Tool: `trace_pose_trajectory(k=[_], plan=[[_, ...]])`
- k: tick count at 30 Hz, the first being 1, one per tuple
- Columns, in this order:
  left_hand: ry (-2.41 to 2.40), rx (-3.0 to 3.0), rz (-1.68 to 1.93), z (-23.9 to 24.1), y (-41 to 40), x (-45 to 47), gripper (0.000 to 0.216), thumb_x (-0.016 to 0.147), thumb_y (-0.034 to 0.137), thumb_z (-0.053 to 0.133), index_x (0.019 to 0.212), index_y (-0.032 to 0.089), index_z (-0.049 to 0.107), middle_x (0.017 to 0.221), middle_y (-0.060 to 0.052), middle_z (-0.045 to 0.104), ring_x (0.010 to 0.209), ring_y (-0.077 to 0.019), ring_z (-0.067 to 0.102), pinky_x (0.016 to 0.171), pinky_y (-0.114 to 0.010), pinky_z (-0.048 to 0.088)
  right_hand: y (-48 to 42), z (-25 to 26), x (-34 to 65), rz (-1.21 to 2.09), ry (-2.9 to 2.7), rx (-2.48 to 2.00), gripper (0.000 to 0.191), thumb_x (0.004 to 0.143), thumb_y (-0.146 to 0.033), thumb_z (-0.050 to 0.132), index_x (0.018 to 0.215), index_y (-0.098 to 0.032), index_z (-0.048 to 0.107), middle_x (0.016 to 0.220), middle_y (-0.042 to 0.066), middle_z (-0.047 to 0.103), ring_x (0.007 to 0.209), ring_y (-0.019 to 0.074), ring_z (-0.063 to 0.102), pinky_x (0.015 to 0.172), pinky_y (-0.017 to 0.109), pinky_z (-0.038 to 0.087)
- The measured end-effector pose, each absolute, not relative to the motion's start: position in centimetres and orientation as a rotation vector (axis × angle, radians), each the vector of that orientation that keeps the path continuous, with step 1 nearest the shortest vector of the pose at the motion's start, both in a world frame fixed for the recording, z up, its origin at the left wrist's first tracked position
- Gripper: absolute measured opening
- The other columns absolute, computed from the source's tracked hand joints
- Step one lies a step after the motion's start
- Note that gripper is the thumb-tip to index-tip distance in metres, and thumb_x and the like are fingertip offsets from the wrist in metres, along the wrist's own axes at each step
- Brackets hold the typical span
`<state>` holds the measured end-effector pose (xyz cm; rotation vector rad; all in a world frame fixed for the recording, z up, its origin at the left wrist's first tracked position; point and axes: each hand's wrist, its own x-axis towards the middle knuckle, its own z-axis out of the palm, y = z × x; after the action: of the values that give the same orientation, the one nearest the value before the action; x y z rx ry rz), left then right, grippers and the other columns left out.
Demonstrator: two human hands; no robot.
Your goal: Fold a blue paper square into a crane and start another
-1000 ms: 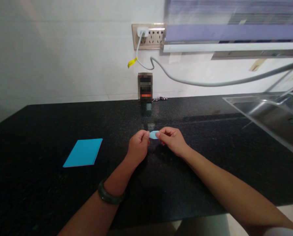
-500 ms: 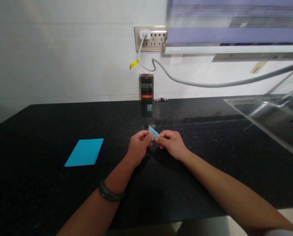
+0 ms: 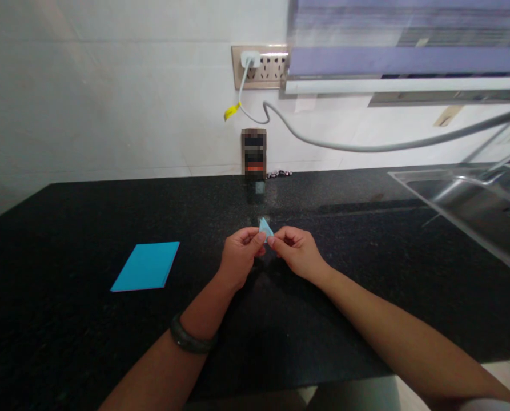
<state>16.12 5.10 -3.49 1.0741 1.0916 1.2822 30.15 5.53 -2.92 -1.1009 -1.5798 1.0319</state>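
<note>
A small piece of folded light blue paper (image 3: 265, 229) is held up between my two hands above the black counter, its pointed tip upward. My left hand (image 3: 241, 251) pinches its left side between thumb and fingers. On the right edge of the paper, my right hand (image 3: 296, 249) closes thumb and fingertips. My fingers cover the lower part of the paper. Off to the left, a stack of bright blue square paper sheets (image 3: 147, 266) lies flat on the counter.
Against the wall stands a blurred-out dark object (image 3: 253, 153), with a beaded string (image 3: 279, 173) beside it. A grey cable (image 3: 344, 147) runs from the wall socket (image 3: 263, 69) to the right. The metal sink (image 3: 490, 200) is set into the black counter (image 3: 344, 342) at right.
The folded paper has turned slightly between my fingers; its tip now points more upward and it looks more triangular. Both hands stay in nearly the same place.
</note>
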Motion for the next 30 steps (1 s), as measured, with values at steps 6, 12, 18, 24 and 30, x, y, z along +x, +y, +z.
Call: trace_pose_trajectory(k=[6,12,18,24,30], plan=[[0.911,0.869,1.212,-3.46,5.00,16.16,0.024,0.066,0.035,0.070,0.071,0.015,0.060,0.060,0.003,0.057,0.054,-0.0072,0.052,0.056,-0.021,0.046,5.71,-2.43,30.38,1.157,-1.533,-0.992,0.025,0.070,-0.042,0.064,0.066,-0.017,0.060,0.057,-0.001,0.057,0.049,0.0083,0.048,0.048,0.022,0.040],[0.756,0.796,1.094,-3.14,4.71,16.28,0.028,0.069,0.040,0.067,0.070,0.014,0.056,0.059,0.002,0.052,0.057,-0.0092,0.054,0.056,-0.022,0.045,5.96,-2.61,30.34,1.446,-1.373,-0.853,0.027,0.068,-0.041,0.068,0.074,-0.016,0.062,0.064,0.000,0.064,0.054,0.0089,0.057,0.054,0.023,0.048],[0.725,0.760,1.036,-3.17,4.67,16.39,0.028,0.070,0.040,0.067,0.069,0.014,0.055,0.060,0.001,0.052,0.058,-0.0091,0.054,0.055,-0.021,0.044,5.97,-2.86,30.32,1.486,-1.346,-0.860,0.025,0.065,-0.038,0.071,0.074,-0.016,0.062,0.063,-0.001,0.065,0.055,0.0092,0.059,0.054,0.023,0.049],[0.742,0.768,1.035,-3.13,4.65,16.34,0.027,0.070,0.039,0.066,0.071,0.015,0.055,0.062,0.002,0.053,0.059,-0.0095,0.055,0.056,-0.021,0.044,5.94,-2.74,30.30,1.505,-1.323,-0.894,0.023,0.066,-0.036,0.070,0.073,-0.015,0.062,0.064,0.000,0.065,0.056,0.0091,0.059,0.055,0.023,0.049],[0.938,0.993,1.182,-3.51,4.84,16.49,0.024,0.070,0.038,0.065,0.072,0.015,0.058,0.060,0.003,0.055,0.055,-0.0086,0.053,0.055,-0.022,0.044,6.17,-2.66,30.34,1.368,-1.410,-0.995,0.018,0.066,-0.032,0.067,0.066,-0.016,0.057,0.054,-0.003,0.058,0.045,0.0071,0.050,0.046,0.021,0.041]])
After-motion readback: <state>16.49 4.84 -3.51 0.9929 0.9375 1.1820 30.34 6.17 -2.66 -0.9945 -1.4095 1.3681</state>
